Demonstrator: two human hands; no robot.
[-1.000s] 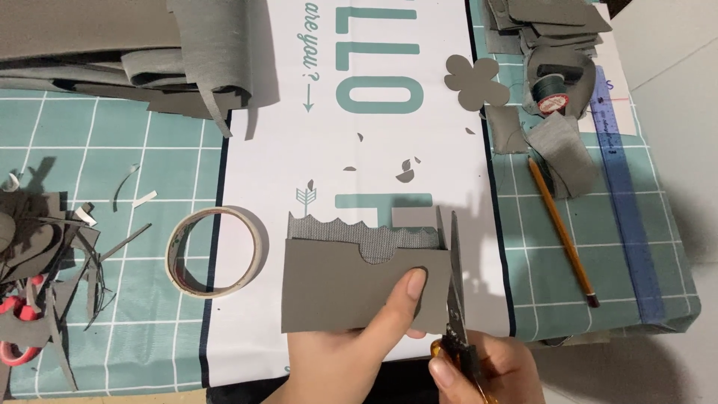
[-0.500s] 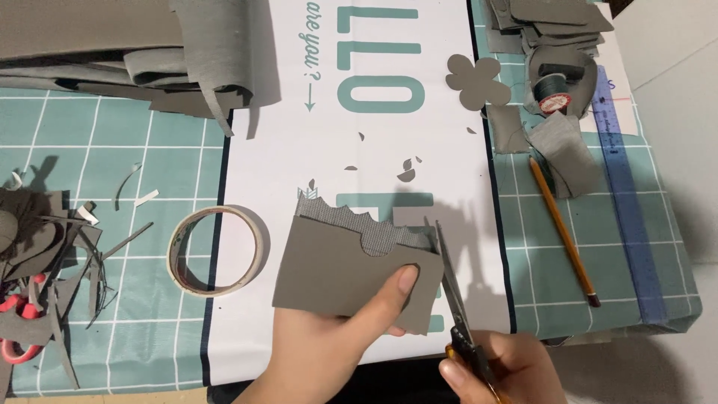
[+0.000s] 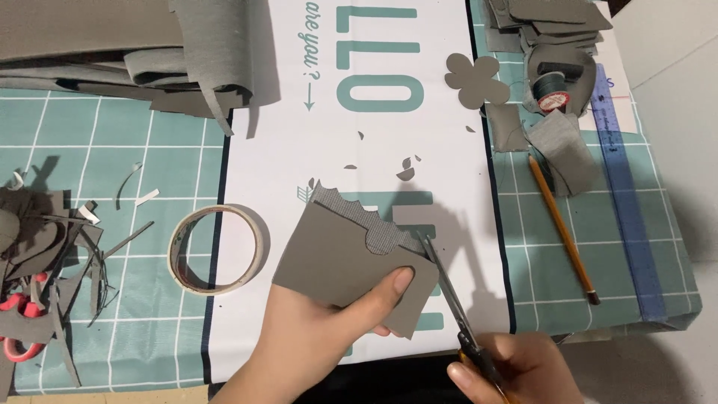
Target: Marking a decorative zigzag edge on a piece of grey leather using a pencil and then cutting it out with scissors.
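Observation:
My left hand (image 3: 321, 340) pinches a grey felt piece (image 3: 336, 258) with a scalloped upper edge, thumb on top near its lower right corner. My right hand (image 3: 516, 370) grips a pair of scissors (image 3: 449, 295) at the bottom edge of the view; the blades point up and left, their tips at the felt's right edge. The felt is tilted, held just over a white printed sheet (image 3: 359, 135) with teal letters.
A roll of tape (image 3: 217, 249) lies left of the felt. Grey scraps and red-handled scissors (image 3: 22, 337) sit at the far left. Folded grey fabric (image 3: 112, 45) fills the top left. A felt flower (image 3: 476, 81), thread spool (image 3: 553, 84), pencil (image 3: 562, 228) and blue ruler (image 3: 628, 202) lie right.
My left hand has turned the felt piece clockwise. The scissors have swung from nearly upright to a slant, their tips now at the felt's right edge.

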